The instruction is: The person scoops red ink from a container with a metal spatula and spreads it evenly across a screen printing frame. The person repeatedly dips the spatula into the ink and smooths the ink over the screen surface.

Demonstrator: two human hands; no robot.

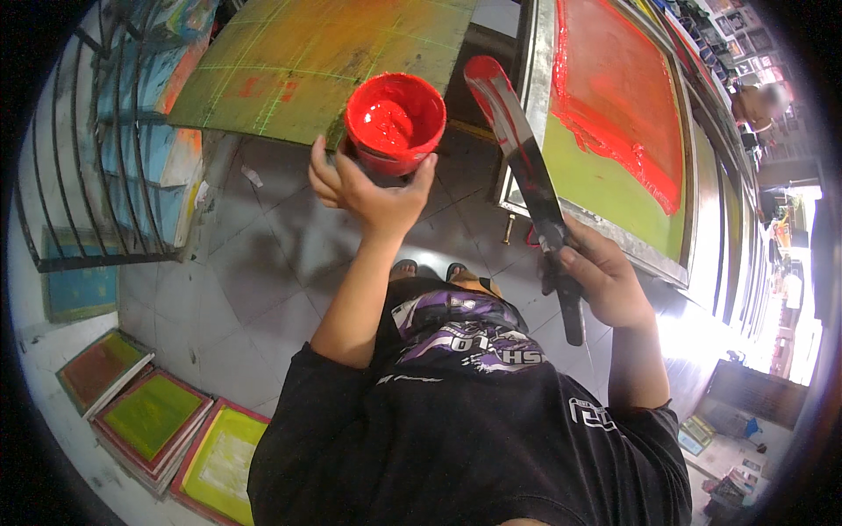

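My left hand [373,188] is closed round the lower part of a small tub of red ink [396,121], its rim smeared and its mouth facing up. In my right hand [601,276] is the dark handle of a long ink spatula [532,167], held upright. Red ink coats the spatula's rounded tip and streaks down the blade. To the right of the blade lies a metal-framed printing screen [574,162], with thick red ink [618,88] spread over much of its green mesh. The spatula stands apart from both tub and ink layer.
A stained green-yellow board [307,61] with a line grid lies ahead at the left. A black metal rack [110,263] stands at far left, with several framed screens [149,416] leaning below it. Grey floor tiles [246,280] surround my feet. Another person [759,105] is at far right.
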